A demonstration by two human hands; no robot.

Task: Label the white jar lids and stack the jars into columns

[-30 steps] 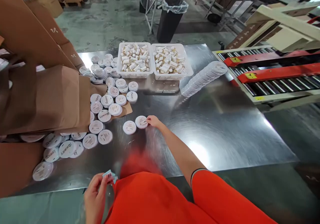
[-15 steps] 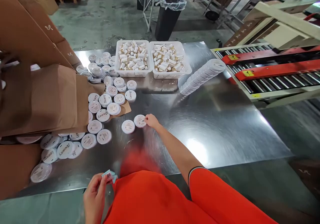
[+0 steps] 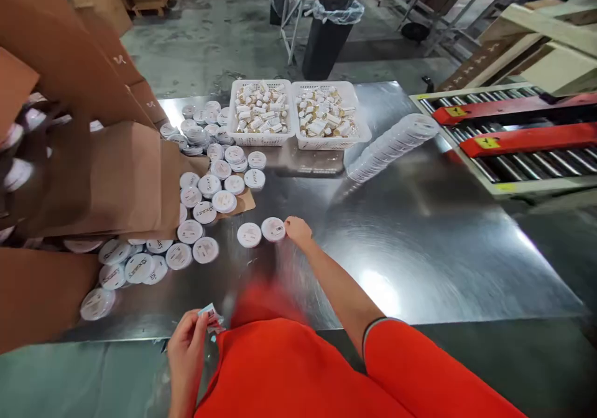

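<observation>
My left hand (image 3: 187,342) is closed near the table's front edge, pinching a small strip of labels (image 3: 212,318) between thumb and finger. My right hand (image 3: 298,230) has its fingers together at the right edge of a round white container (image 3: 273,229). A small dark-printed label shows on that container's top, close to my fingertips. Just left of it lies a second round white container (image 3: 249,235) with pinkish print. Many similar containers (image 3: 206,250) lie loose and overlapping on the left of the table, some with "beauty" lettering.
Two white baskets (image 3: 293,139) of small white-capped bottles stand at the back of the steel table (image 3: 420,269). Right of them leans a long stack of clear-white round containers (image 3: 392,147). An open cardboard box (image 3: 112,175) stands left; a roller conveyor (image 3: 517,157) adjoins the right.
The view has shifted, moving the scene rightward in the picture. My right hand stays at the same container, with the label there now showing more clearly. My left hand still holds the label strip.
</observation>
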